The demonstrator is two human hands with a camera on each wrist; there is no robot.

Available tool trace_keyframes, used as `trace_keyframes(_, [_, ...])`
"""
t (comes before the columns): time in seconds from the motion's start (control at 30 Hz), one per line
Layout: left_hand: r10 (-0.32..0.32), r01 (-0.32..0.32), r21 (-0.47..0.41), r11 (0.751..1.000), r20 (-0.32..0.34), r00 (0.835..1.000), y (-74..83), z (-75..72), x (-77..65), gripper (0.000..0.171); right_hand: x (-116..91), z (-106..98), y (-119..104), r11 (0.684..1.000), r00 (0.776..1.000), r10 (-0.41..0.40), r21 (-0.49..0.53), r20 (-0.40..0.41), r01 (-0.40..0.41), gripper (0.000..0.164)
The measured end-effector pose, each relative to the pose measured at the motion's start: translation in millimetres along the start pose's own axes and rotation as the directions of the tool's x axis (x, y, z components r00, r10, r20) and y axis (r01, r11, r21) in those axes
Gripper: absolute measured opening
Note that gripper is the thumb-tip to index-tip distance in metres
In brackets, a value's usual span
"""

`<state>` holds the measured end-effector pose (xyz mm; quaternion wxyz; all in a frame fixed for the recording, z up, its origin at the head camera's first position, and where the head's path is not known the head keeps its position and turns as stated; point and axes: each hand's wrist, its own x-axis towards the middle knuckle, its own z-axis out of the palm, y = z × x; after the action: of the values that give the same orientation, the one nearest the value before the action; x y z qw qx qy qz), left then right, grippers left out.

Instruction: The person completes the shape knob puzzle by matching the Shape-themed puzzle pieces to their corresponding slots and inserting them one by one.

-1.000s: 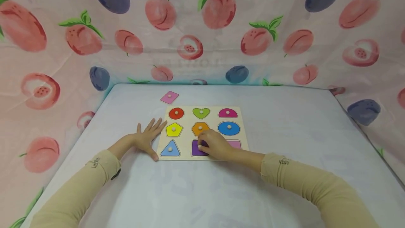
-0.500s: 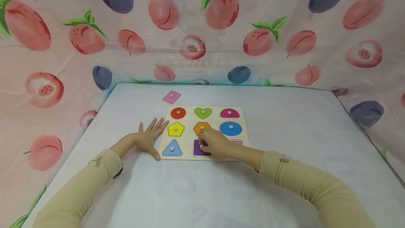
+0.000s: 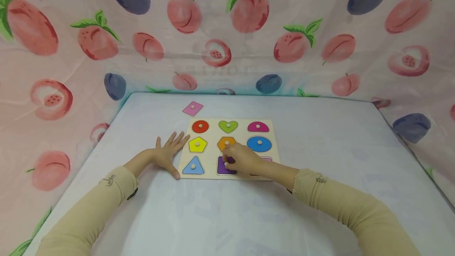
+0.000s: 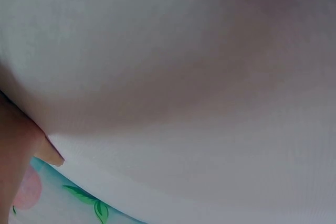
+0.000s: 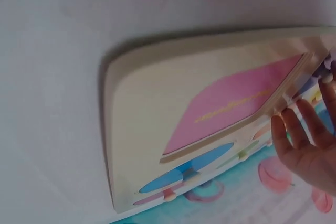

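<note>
On the table lies a pale wooden peg puzzle board (image 3: 211, 157) with several coloured shapes, each with a small knob. My right hand (image 3: 245, 159) reaches over its lower right and pinches the knob of the purple square piece (image 3: 221, 169), which sits in its slot. The right wrist view shows a pink recess (image 5: 226, 103) with gold writing and no piece in it. My left hand (image 3: 166, 155) is spread flat beside the board, thumb and fingertips at its left edge. In the left wrist view, only part of that hand (image 4: 18, 145) shows.
A pink diamond-shaped piece (image 3: 193, 108) with a knob lies beyond the board's far left corner. White cloth covers the table (image 3: 330, 141). A fruit-printed curtain (image 3: 213, 19) rises behind and at both sides.
The head view has shifted slightly. The hands, board and pieces stay in place, and the right hand keeps its pinch on the purple square's knob.
</note>
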<state>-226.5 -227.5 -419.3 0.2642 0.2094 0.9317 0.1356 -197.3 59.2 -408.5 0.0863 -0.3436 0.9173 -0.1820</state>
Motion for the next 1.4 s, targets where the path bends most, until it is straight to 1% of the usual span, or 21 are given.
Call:
trace_keyframes(0.13, [0.0,0.0,-0.001,1.0,-0.007,1.0,-0.6,0.6,0.8,0.133,2.7,-5.9,3.6,0.999,0.997,-0.015,0.032,0.076,0.012,0.013])
trace_keyframes(0.2, [-0.001,0.001,-0.005,1.0,-0.009,1.0,-1.1,0.9,1.1,0.133,4.7,-9.1,3.8,0.999,0.994,-0.005,0.043,0.109,0.0,0.016])
trace_keyframes(0.3, [-0.001,0.001,-0.001,1.0,-0.01,1.0,-1.5,1.4,1.7,0.133,8.1,-13.6,3.2,0.999,0.99,0.016,0.04,0.14,-0.022,0.019])
trace_keyframes(0.4, [0.0,0.0,0.005,1.0,-0.01,1.0,-2.1,2.0,1.9,0.133,13.0,-18.5,1.7,0.998,0.988,0.032,0.044,0.15,-0.039,0.022])
trace_keyframes(0.53, [-0.005,0.005,0.003,1.0,-0.006,1.0,-3.5,1.8,2.1,0.134,23.7,-26.1,0.4,0.999,0.992,0.012,0.042,0.124,-0.017,0.022])
trace_keyframes(0.63, [-0.007,0.007,0.005,1.0,-0.005,1.0,-4.7,2.3,3.2,0.135,32.6,-30.4,1.3,1.0,0.996,-0.017,0.025,0.091,0.015,0.022])
trace_keyframes(0.77, [-0.003,0.003,0.008,1.0,-0.006,1.0,-5.3,2.4,4.8,0.134,45.1,-35.6,2.0,0.999,0.998,-0.026,0.034,0.057,0.024,0.021])
trace_keyframes(0.9, [-0.007,0.007,0.007,1.0,0.003,1.0,-3.5,1.7,5.0,0.135,57.9,-39.7,2.0,0.998,0.998,-0.037,0.048,0.052,0.035,0.021])
trace_keyframes(1.03, [-0.012,0.012,0.01,1.0,0.01,1.0,-1.6,1.7,4.1,0.135,70.7,-40.5,2.7,0.998,0.997,-0.051,0.047,0.052,0.048,0.022])
trace_keyframes(1.13, [-0.012,0.012,0.015,1.0,0.012,1.0,0.1,1.1,4.1,0.134,79.3,-40.8,2.5,0.997,0.998,-0.038,0.063,0.05,0.035,0.024])
trace_keyframes(1.33, [-0.018,0.018,0.026,0.999,0.016,1.0,-1.9,0.0,4.2,0.135,100.3,-40.4,-0.7,0.995,0.999,-0.053,0.086,0.007,0.052,0.027])
trace_keyframes(1.4, [-0.019,0.018,0.022,1.0,0.018,1.0,-3.9,0.4,5.3,0.136,108.4,-41.1,-2.6,0.995,0.999,-0.042,0.093,-0.006,0.042,0.027])
